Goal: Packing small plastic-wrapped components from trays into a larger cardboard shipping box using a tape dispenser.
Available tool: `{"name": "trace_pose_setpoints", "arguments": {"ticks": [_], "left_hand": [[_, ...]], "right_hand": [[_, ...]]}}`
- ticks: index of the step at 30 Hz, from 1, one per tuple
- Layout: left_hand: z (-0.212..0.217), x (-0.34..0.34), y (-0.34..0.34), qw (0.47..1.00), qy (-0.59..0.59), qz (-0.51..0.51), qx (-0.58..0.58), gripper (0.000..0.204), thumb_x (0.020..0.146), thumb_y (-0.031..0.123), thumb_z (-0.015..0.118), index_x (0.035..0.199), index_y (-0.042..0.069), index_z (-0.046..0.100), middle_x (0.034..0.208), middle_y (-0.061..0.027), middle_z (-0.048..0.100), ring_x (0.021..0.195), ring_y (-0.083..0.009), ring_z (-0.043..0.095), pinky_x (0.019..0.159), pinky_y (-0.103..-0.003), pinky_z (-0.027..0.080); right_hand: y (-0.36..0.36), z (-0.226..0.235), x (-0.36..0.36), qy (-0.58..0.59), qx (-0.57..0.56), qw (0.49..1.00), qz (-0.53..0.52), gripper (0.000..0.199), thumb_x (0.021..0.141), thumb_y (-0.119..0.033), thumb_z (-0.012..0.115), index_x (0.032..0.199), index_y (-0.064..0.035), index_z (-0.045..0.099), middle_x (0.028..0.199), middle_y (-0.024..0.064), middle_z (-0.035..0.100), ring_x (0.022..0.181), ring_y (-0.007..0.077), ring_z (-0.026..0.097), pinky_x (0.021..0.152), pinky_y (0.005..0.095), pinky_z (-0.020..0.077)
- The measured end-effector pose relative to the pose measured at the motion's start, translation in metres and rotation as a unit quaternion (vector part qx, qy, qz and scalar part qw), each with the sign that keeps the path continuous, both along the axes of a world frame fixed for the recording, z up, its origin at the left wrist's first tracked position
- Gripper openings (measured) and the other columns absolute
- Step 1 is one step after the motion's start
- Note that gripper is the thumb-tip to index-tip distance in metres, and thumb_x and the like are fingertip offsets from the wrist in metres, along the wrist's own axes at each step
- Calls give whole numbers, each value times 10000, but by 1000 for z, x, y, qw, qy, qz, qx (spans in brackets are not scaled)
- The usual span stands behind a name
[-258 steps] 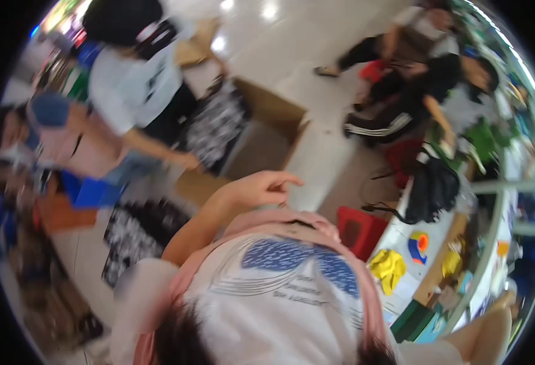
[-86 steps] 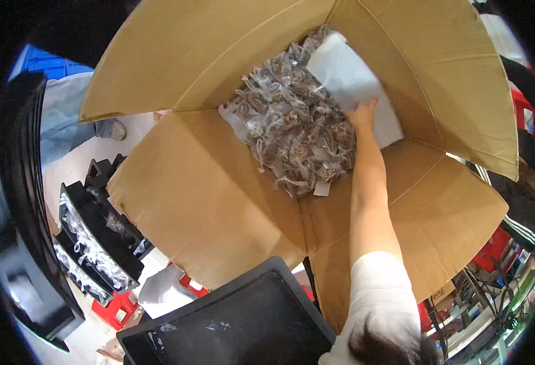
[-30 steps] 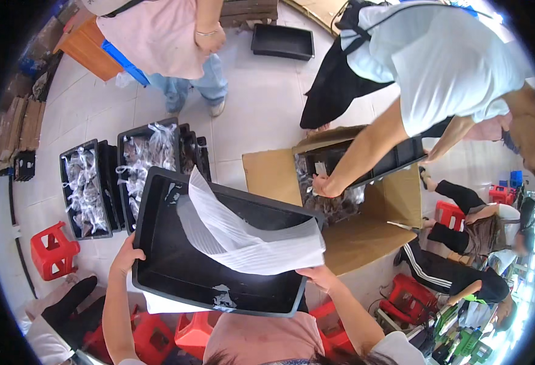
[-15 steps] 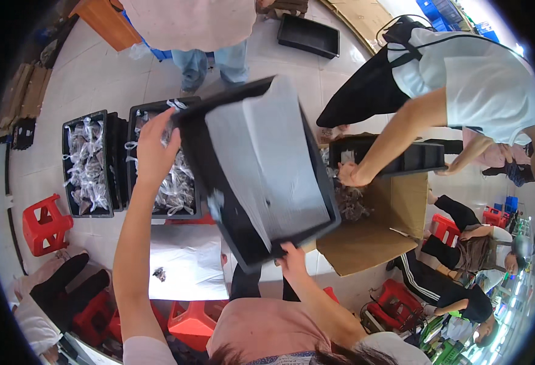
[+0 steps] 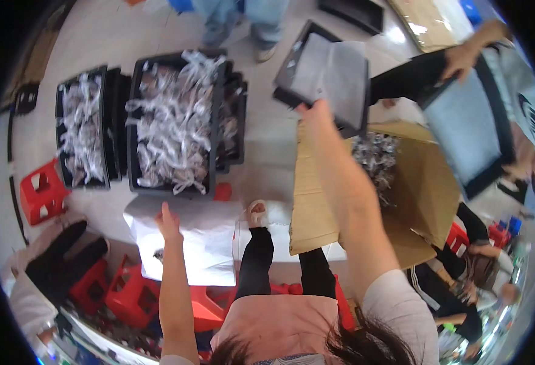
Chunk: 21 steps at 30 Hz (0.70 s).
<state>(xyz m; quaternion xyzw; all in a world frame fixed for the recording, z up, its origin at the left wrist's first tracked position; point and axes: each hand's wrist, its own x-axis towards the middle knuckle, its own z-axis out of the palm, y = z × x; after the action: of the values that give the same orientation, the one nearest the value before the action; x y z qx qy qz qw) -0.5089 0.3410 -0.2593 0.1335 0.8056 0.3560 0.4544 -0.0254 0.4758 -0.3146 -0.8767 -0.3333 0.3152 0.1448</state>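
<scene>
My right hand (image 5: 317, 114) grips the near edge of a black plastic tray (image 5: 284, 97), tilted and lined with a pale translucent sheet (image 5: 331, 67). The arm reaches over an open cardboard box (image 5: 317, 188) holding knotted clear plastic bags of small dark items (image 5: 378, 152). My left hand (image 5: 169, 222) holds nothing; a finger stretches toward the near rim of a black bin. That bin (image 5: 132, 115) is full of similar tied bags (image 5: 173, 128). Beneath the hand lies white paper (image 5: 209, 243) with a small dark item (image 5: 158, 254) on it.
A second filled black bin (image 5: 106, 115) stands at the left, with more stacked behind it. At right a co-worker holds another lined black tray (image 5: 506, 115). Red stools (image 5: 42, 191) stand around the near side. Another person's legs (image 5: 267, 21) are at the far side.
The lined tray has moved from in front of me to the far right of centre. My left hand has let go of it and come down over the paper. The co-worker's tray has left the box.
</scene>
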Motion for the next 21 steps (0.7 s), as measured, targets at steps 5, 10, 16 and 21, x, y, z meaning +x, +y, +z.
{"name": "trace_pose_setpoints", "arguments": {"ticks": [5,10,16,21], "left_hand": [[-14,38,35,964,-258,59,6,385,816,314,598,1061,41,479,940,-91,519,844,-220,525,721,-359,460],[-20,20,55,961,-259,84,-55,221,786,153,562,963,28,515,880,-93,558,813,-228,566,714,-366,476],[-34,16,53,961,-269,68,9,157,751,86,532,884,3,529,862,-91,585,836,-233,584,732,-349,472],[12,23,25,964,-246,49,85,43,707,1,522,748,2,536,789,-56,524,751,-187,532,737,-317,454]], "right_hand": [[24,-159,144,182,120,976,-22,318,769,-262,612,859,35,543,763,168,532,727,300,553,629,421,487],[68,-176,120,519,160,636,-548,403,883,-166,397,1235,22,339,1257,249,332,1093,449,402,804,471,473],[49,-39,-23,526,325,737,-271,512,878,-220,540,1262,40,323,1328,160,345,1147,277,437,920,393,417],[-50,86,-94,591,238,769,-52,372,883,-253,537,1141,14,516,1072,120,580,1020,208,558,883,346,446]]}}
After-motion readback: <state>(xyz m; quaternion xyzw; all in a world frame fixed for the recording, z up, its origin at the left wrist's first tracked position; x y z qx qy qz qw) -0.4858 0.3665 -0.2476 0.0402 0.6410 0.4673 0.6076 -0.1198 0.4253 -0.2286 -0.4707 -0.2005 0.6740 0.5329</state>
